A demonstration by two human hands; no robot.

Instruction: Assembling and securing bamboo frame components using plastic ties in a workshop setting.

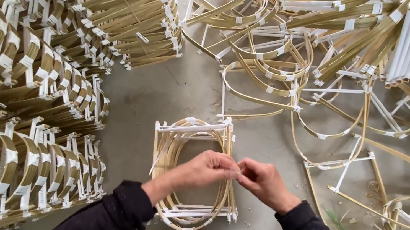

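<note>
A small stack of bent bamboo-strip frames (183, 145), oval loops bound with white tape, lies on the grey concrete floor in front of me. My left hand (206, 170) and my right hand (262, 181) meet fingertip to fingertip over the stack's right side, pinching something thin between them; what it is I cannot make out. Both arms wear dark sleeves.
Tall rows of stacked finished frames (15, 76) fill the left side. Loose curved bamboo frames (280, 72) and bundles of straight strips (409, 39) are scattered across the top and right. Bare floor (176, 87) shows between them.
</note>
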